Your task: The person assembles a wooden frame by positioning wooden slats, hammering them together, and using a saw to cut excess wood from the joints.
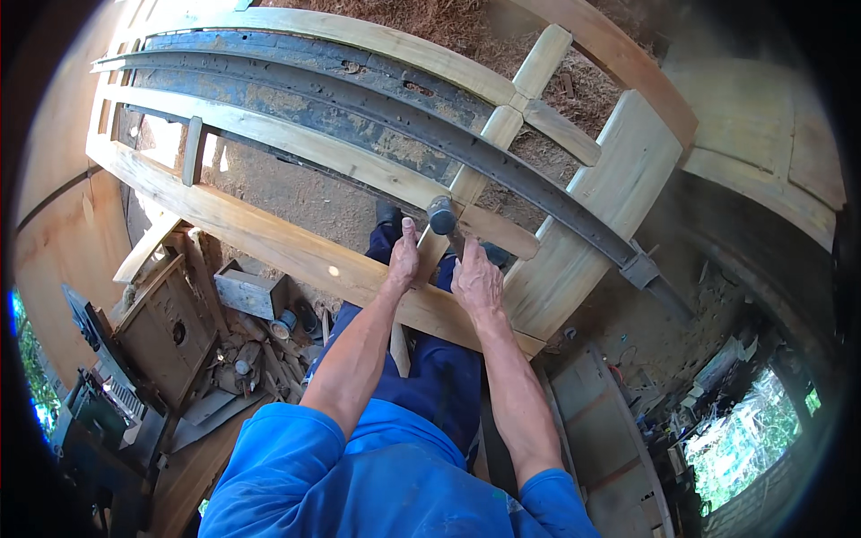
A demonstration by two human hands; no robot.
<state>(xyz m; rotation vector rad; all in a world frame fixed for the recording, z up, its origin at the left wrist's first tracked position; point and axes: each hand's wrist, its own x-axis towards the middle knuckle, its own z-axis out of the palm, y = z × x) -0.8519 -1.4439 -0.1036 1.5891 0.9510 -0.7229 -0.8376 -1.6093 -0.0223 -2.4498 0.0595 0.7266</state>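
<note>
My right hand (478, 280) is wrapped round the handle of a hammer with a dark, rounded head (441, 215). The head is over the joint between a short wooden crosspiece (434, 249) and a long pale rail (296, 136). Just left of it, my left hand (404, 257) grips the edge of the crosspiece, thumb up; its other fingers are partly hidden. These pieces belong to a large wooden frame, whose near rail (242, 222) passes under my forearms. A wide board (619, 179) forms its right end.
A long dark metal bar clamp (359, 97) lies across the frame, its end block (639, 271) beyond the right board. A wooden box (251, 291) and scraps lie on the ground at left. A panel (610, 439) leans at lower right. Wood shavings (430, 22) cover the far ground.
</note>
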